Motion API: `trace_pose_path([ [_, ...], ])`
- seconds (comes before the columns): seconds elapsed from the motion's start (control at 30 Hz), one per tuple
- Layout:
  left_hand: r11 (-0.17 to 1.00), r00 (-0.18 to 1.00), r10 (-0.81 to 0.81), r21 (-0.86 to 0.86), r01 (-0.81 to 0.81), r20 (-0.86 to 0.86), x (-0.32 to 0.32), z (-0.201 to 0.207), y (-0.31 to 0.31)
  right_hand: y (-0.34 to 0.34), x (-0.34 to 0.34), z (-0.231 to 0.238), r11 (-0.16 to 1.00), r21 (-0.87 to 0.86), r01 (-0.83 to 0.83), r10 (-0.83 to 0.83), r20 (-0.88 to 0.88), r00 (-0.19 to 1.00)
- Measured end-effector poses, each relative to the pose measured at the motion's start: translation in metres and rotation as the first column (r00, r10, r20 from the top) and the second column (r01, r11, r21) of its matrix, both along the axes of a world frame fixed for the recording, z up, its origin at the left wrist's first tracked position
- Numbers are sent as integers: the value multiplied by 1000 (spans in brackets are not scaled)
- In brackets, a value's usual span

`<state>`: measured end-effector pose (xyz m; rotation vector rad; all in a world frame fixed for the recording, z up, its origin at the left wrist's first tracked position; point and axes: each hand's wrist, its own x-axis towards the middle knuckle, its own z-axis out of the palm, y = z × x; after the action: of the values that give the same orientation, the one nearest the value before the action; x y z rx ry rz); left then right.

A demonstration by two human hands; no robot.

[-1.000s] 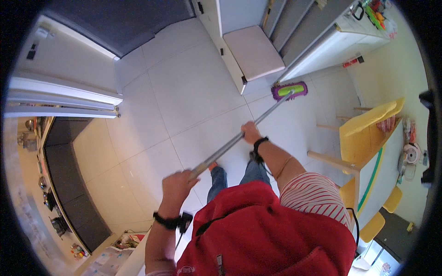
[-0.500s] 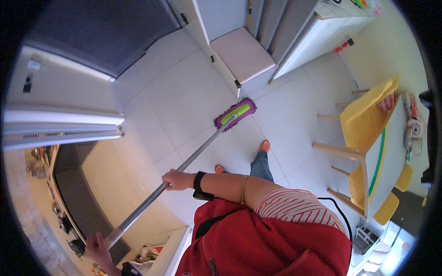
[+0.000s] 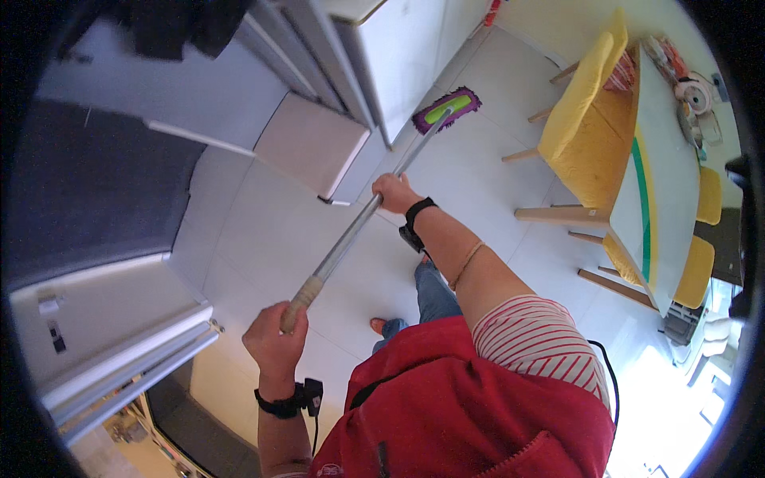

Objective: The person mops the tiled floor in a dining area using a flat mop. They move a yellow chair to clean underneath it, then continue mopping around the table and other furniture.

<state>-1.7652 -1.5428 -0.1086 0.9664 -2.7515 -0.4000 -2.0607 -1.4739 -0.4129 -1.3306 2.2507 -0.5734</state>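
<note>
A mop (image 3: 344,240) with a silver pole slants across the view, its far end toward the upper right. Its flat head (image 3: 448,110), lime green with a purple shaggy fringe, rests on the pale tiled floor (image 3: 271,215) beside a white cabinet. My left hand (image 3: 276,338) is wrapped round the taped grip at the pole's near end. Farther up the pole, my right hand (image 3: 394,193) is closed on the metal shaft. Each wrist wears a black strap.
On the right stand a table (image 3: 677,159) with a green stripe and yellow chairs (image 3: 586,131). A cushioned bench seat (image 3: 311,143) juts out ahead. The open door (image 3: 111,327) and a dark mat (image 3: 96,191) lie to the left. My feet are on the tiles below the mop.
The mop head has gone farther away and to the right, alongside the white cabinet. Both hands moved forward and right with the pole; the view has turned too.
</note>
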Motion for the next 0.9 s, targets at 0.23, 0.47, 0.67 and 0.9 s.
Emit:
trace_pose_path([
  [0.23,966,613,-174,-14,257,-770,-140,36,-13,3,-99,50,918,-316,241,-266,-38,963],
  [0.47,748,386,-101,186,637,-917,-193,110,-59,7,-95,98,815,-428,391,-422,24,906],
  [0.67,777,423,-284,52,627,-861,-247,169,-145,-3,-33,143,725,-387,570,-487,296,821],
  [0.9,-14,352,-153,358,933,-923,-322,103,-120,78,38,116,490,-256,833,-792,269,548],
])
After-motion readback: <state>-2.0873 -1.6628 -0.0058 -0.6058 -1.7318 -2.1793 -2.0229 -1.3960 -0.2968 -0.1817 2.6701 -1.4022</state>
